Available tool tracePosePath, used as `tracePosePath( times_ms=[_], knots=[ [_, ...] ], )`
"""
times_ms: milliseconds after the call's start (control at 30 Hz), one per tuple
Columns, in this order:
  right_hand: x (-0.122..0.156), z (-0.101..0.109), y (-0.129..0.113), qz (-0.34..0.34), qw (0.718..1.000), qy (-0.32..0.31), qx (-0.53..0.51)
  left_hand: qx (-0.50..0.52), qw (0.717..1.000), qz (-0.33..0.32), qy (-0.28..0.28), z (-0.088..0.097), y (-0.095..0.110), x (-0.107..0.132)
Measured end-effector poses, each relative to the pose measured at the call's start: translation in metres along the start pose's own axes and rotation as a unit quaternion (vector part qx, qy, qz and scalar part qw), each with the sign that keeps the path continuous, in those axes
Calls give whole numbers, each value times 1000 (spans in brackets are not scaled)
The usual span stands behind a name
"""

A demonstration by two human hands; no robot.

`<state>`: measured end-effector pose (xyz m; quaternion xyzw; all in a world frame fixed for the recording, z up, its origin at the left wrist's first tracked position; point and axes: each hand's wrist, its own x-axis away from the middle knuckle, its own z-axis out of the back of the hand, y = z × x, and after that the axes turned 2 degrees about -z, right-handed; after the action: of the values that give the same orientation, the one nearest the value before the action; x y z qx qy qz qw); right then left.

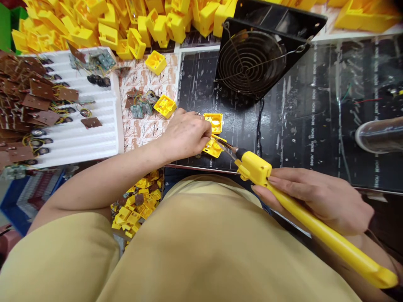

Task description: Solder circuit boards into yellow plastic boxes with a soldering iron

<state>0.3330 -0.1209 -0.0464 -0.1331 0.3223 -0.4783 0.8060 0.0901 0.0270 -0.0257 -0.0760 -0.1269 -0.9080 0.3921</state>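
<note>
My right hand (321,199) is wrapped round the long yellow handle of a soldering iron (302,209). Its metal tip rests on a small yellow plastic part (213,147) near the front edge of the black mat (299,121). My left hand (185,133) is closed in a pinch on that yellow part and holds it down. A second yellow square housing (214,122) lies just behind my left hand's fingers.
A black fume fan (255,58) stands behind the work spot. Heaps of yellow housings (126,25) fill the back. A white tray (78,134) with brown circuit boards (37,92) sits left. Loose housings (165,105) and wired boards (140,107) lie between. Yellow scraps (138,205) lie below the edge.
</note>
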Motion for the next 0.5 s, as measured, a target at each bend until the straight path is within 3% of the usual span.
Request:
tracePosePath(
  times_ms=[200, 333, 500],
  knots=[
    [-16, -1, -7, 71, 997, 31, 13, -34, 999, -18, -15, 2, 3, -6],
    [-24, 10, -14, 24, 1000, 0, -2, -39, 999, -30, -11, 3, 3, -7],
    [-15, 19, 1, -1, 997, 17, 76, -44, 998, -31, -18, 6, 3, -8]
  ],
)
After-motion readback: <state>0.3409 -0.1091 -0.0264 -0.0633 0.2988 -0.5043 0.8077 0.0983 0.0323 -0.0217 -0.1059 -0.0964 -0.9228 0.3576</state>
